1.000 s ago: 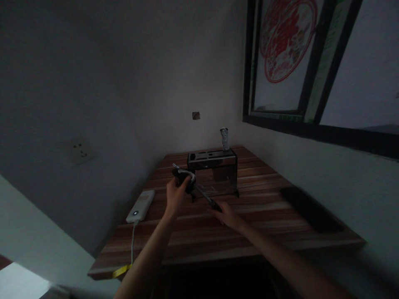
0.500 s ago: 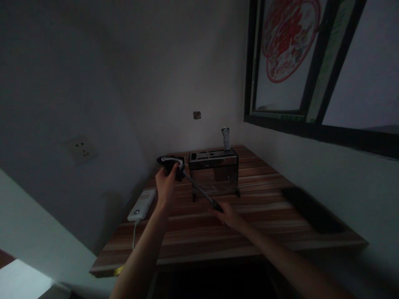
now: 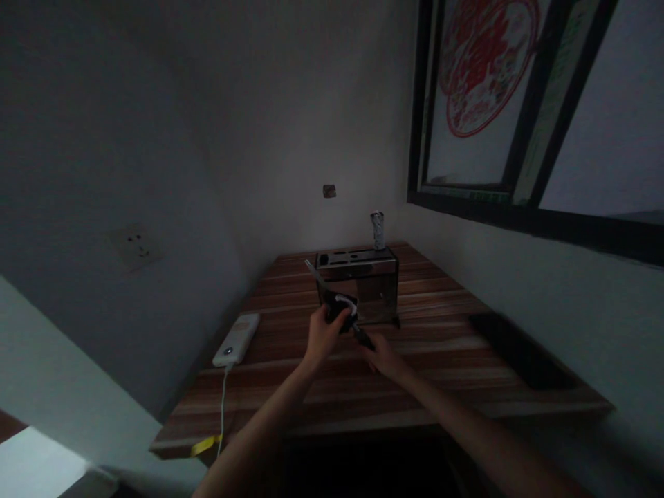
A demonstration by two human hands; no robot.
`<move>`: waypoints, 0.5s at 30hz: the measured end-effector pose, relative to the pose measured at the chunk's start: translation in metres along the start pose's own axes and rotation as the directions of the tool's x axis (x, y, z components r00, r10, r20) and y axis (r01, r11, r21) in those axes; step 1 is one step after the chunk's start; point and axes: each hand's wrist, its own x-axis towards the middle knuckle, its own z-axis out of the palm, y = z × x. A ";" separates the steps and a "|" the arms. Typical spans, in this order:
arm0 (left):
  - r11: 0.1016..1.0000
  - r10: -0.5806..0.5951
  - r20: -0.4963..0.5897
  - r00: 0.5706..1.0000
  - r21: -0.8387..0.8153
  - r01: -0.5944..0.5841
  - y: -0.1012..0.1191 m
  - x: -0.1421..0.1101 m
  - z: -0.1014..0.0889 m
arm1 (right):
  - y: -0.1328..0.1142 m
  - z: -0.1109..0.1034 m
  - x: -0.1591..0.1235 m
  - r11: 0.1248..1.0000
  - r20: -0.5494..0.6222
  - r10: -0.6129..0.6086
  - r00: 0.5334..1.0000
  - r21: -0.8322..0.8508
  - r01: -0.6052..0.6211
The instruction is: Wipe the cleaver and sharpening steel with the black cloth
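Note:
My right hand (image 3: 382,356) is closed round the black handle of a long slim metal tool (image 3: 316,275), whose shaft points up and left. With its thumb on top, my left hand (image 3: 321,335) pinches a black cloth (image 3: 337,308) with a white edge round the shaft, close to the handle. The tool's far end sticks out bare beyond the cloth. Just behind my hands stands a see-through box-shaped holder (image 3: 381,294) with a black frame and slots in its top. Dim light hides the exact kind of tool.
The striped wooden table (image 3: 290,408) meets walls at the back and right. A white device (image 3: 237,340) with a cable lies left, a yellow piece (image 3: 205,445) near the front edge. A dark flat slab (image 3: 519,349) lies right. A silvery cylinder (image 3: 378,232) stands behind the holder.
My left hand has slid the cloth right and down along the shaft, from its far end to near the handle. My right hand has stayed almost in place.

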 end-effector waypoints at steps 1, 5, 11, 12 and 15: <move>1.000 -0.008 0.026 1.000 0.014 0.008 -0.005 -0.005 0.005 | 0.001 0.000 0.000 1.000 0.008 -0.002 1.000 0.002 0.002; 1.000 -0.026 0.088 0.996 -0.005 0.026 -0.019 -0.017 0.015 | 0.006 -0.001 0.002 1.000 0.016 -0.013 1.000 -0.008 0.013; 0.999 -0.044 0.106 0.993 -0.010 0.046 -0.022 -0.019 0.012 | 0.005 0.000 0.001 0.999 0.004 -0.042 0.999 -0.007 0.042; 0.999 -0.048 0.108 0.993 -0.013 0.049 -0.022 -0.019 0.011 | 0.005 0.000 0.001 0.999 0.005 -0.043 0.999 -0.007 0.043; 0.999 -0.046 0.115 0.992 -0.020 0.049 -0.021 -0.020 0.011 | 0.004 0.000 0.001 0.999 0.005 -0.045 0.999 -0.016 0.045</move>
